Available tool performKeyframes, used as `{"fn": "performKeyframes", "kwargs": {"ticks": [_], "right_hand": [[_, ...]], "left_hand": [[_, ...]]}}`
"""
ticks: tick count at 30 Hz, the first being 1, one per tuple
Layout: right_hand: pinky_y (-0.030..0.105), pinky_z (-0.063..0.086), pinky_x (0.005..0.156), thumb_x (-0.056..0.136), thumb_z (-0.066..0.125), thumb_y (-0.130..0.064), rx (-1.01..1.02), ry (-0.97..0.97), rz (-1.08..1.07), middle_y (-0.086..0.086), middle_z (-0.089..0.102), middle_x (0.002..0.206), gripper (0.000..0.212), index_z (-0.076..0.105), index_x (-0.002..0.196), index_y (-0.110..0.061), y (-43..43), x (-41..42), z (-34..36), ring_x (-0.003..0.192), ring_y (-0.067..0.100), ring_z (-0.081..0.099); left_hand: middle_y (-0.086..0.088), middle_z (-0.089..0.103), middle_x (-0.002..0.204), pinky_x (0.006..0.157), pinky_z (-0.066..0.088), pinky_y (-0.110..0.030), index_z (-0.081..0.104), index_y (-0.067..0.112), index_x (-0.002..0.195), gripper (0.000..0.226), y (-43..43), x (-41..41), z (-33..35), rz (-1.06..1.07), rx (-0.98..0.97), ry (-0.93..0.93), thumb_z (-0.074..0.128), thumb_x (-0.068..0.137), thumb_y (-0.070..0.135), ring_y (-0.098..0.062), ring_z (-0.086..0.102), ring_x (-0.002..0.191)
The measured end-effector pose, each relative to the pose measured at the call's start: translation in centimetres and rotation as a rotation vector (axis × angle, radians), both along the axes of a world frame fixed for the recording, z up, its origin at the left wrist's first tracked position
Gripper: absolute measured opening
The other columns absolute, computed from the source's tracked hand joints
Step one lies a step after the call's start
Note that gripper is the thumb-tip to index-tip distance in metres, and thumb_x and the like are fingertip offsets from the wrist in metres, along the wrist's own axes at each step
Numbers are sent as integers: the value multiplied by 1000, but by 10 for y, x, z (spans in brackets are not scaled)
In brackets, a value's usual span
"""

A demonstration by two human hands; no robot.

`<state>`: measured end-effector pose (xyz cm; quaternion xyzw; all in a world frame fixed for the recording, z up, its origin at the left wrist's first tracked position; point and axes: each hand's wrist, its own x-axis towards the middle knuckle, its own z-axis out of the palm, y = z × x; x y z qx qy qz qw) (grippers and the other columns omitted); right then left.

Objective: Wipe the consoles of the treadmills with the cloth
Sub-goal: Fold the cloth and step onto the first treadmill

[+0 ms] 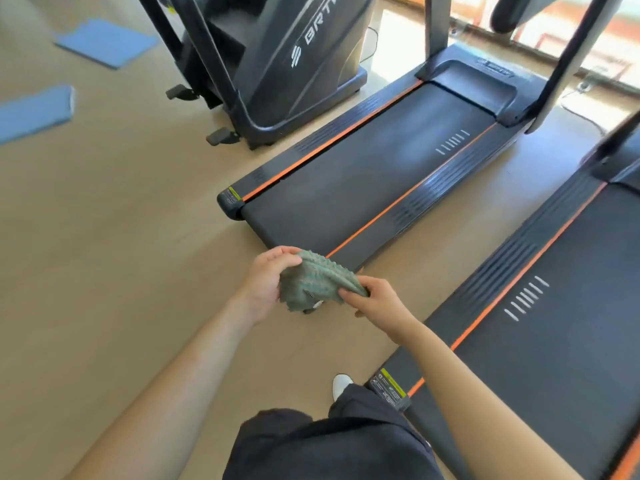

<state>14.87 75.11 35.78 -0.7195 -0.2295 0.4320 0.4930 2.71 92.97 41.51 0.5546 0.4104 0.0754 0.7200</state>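
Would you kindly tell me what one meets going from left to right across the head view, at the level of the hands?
left hand → green cloth, gripped by both hands → right hand → right-hand treadmill

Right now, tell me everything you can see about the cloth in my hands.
The cloth is grey-green, soft and nubbly, like microfibre with small tufts. It is bunched up, not spread flat, and held in the air above the wooden floor, near the rear end of the treadmill. The left hand grips its left side, and the right hand pinches its right edge. Nothing else touches it.
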Motion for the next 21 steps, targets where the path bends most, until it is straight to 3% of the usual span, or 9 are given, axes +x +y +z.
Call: {"fn": "performKeyframes", "kwargs": {"ticks": [4,6,9,12,14,17,21], "right_hand": [[35,59,72,95,67,-20,13,99,-117,6,59,84,22,65,98,1,70,45,10,79,14,60],[35,61,70,96,66,-19,38,114,-231,7,56,84,21,65,97,3,107,66,13,79,15,60],[31,59,65,96,65,-16,58,83,-361,7,61,89,13,68,99,-4,168,99,14,83,16,63],[38,62,71,97,64,-15,63,22,-465,9,71,99,10,71,103,-11,230,126,9,94,21,69],[43,63,74,98,62,-15,45,-21,-523,10,74,101,11,72,103,-12,270,141,11,95,23,72],[44,62,72,100,58,-13,26,-77,-595,11,74,100,12,69,103,-10,326,165,23,91,24,73],[43,62,70,100,56,-10,15,-170,-683,10,74,98,13,68,103,-12,377,212,44,90,26,72]], "left_hand": [[-1,70,85,62,49,-26,68,15,92,6,74,37,1,64,18,19,66,94,9,-15,63,71],[0,71,88,62,49,-27,68,15,95,3,115,56,-7,24,92,44,67,95,12,-14,64,75],[1,74,93,66,51,-24,68,15,98,3,182,95,-23,-56,274,62,68,95,15,-9,66,79],[3,72,93,68,50,-19,67,19,96,4,248,134,-37,-161,391,23,67,96,15,-1,66,78],[3,71,95,67,50,-16,65,22,95,6,293,160,-43,-242,432,19,66,96,16,-4,66,84],[1,71,98,74,54,-25,67,23,96,6,353,200,-43,-342,416,1,63,96,18,-13,67,92],[4,69,95,73,47,-25,70,21,94,9,408,274,-21,-410,366,-83,61,96,21,-9,63,85]]}}
